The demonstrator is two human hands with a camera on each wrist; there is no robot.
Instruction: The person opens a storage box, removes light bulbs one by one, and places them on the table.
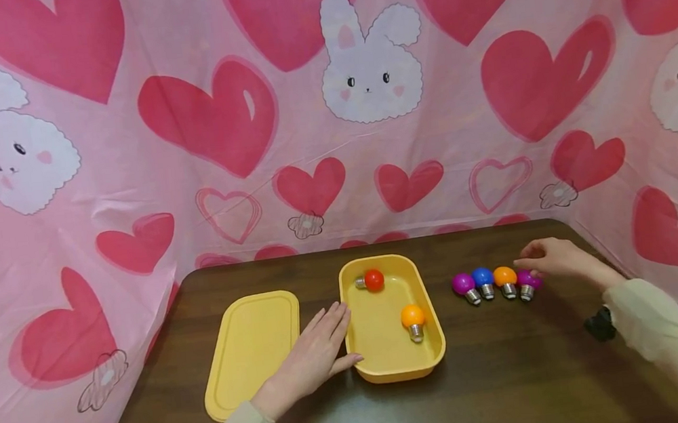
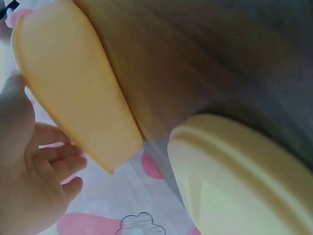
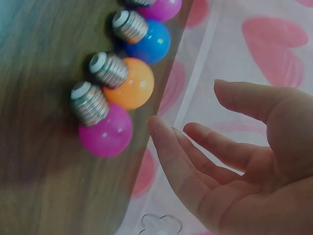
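Note:
My left hand point(image 1: 318, 352) rests against the left rim of a yellow plastic box point(image 1: 390, 364), its fingers straight and its thumb at the near corner. Inside the box lie a red light bulb point(image 1: 373, 280) and an orange light bulb point(image 1: 413, 321). To the right, a row of bulbs lies on the table: a purple bulb point(image 1: 464, 284), a blue bulb point(image 1: 483, 278), an orange bulb point(image 1: 505, 277) and another purple bulb point(image 3: 106, 129). My right hand point(image 1: 555, 259) hovers by that last purple bulb; the right wrist view shows thumb and fingers apart, holding nothing.
A yellow lid point(image 1: 253, 356) lies on the brown table point(image 1: 514, 372) left of the box. Behind the table and at its sides hangs a pink cloth point(image 1: 305, 119) with hearts and rabbits. A dark band point(image 1: 600, 324) shows at the right wrist.

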